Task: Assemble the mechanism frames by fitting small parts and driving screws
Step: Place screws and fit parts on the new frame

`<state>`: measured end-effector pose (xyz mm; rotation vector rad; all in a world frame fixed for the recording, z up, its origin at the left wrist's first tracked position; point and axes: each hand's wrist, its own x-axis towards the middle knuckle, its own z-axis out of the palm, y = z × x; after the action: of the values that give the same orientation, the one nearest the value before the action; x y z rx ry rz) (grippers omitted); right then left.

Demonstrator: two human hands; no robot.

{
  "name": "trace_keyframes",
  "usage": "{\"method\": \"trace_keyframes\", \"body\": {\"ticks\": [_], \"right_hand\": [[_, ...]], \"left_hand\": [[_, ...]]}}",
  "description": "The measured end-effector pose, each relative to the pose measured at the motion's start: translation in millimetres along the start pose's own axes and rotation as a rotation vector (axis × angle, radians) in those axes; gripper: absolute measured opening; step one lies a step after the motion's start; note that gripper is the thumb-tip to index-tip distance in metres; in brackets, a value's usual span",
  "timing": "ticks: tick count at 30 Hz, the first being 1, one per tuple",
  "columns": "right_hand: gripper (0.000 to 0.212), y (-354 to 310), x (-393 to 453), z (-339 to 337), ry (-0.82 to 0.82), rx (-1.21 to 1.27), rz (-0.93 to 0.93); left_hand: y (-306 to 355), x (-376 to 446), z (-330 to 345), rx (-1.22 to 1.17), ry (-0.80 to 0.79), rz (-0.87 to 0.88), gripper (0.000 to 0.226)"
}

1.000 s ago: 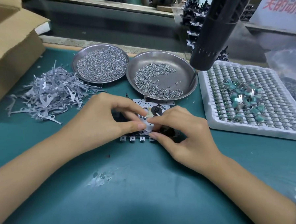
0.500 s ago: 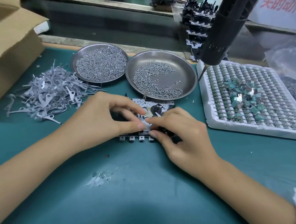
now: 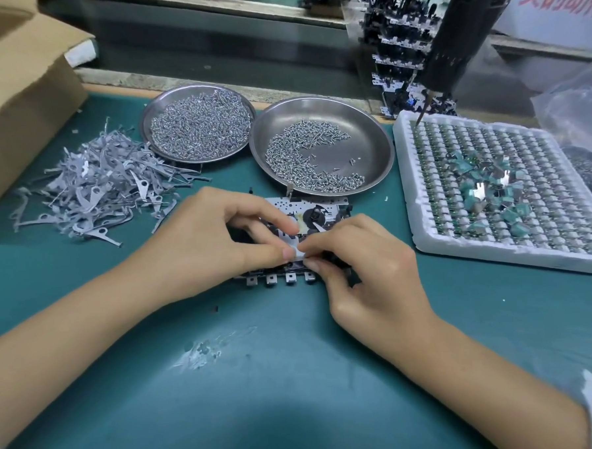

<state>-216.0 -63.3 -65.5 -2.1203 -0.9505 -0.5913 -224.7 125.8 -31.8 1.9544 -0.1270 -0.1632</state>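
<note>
The mechanism frame [image 3: 308, 216] lies flat on the green counter [image 3: 296, 378], just in front of the screw dish [image 3: 321, 147], which serves as landmark. Left hand [image 3: 206, 242] and right hand [image 3: 365, 268] meet over the frame, each grip pinching a small pale part [image 3: 295, 252] between thumb and forefinger. A white parts tray [image 3: 502, 193] sits right of that dish; loose metal levers [image 3: 97, 186] lie well left.

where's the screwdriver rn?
Head view, upper right: the black electric screwdriver hangs untouched, its bit tip over the far-left corner of the white parts tray, right of the screw dish.
</note>
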Motion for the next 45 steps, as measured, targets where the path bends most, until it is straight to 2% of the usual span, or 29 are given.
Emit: {"method": "trace_keyframes", "body": {"ticks": [5, 8, 13, 17, 27, 31, 39, 45], "right_hand": [[0.014, 2, 1, -2, -0.034, 0.019, 0.031], [0.009, 5, 4, -8, -0.077, 0.099, 0.112], [0.010, 5, 7, -11, 0.000, 0.275, 0.264], [0.010, 4, 8, -11, -0.004, 0.298, 0.297], [0.009, 5, 8, -12, -0.036, 0.240, 0.192], [0.006, 6, 4, -10, -0.115, 0.092, 0.067], [0.008, 2, 0, -7, -0.130, -0.131, -0.054], [0.005, -4, -1, -3, -0.114, -0.209, -0.066]], "left_hand": [[1, 0, -1, 0.008, -0.002, 0.006, 0.027], [1, -1, -1, 0.021, 0.008, 0.008, 0.021], [4, -3, 0, 0.051, 0.021, 0.057, 0.023], [5, -2, 0, 0.062, 0.002, 0.065, 0.025], [9, -1, -5, 0.093, 0.009, 0.122, 0.019], [8, -2, -6, 0.087, 0.001, 0.103, 0.017], [5, -3, -3, 0.120, 0.030, 0.103, 0.019], [3, -1, -2, 0.106, 0.013, 0.086, 0.023]]}}
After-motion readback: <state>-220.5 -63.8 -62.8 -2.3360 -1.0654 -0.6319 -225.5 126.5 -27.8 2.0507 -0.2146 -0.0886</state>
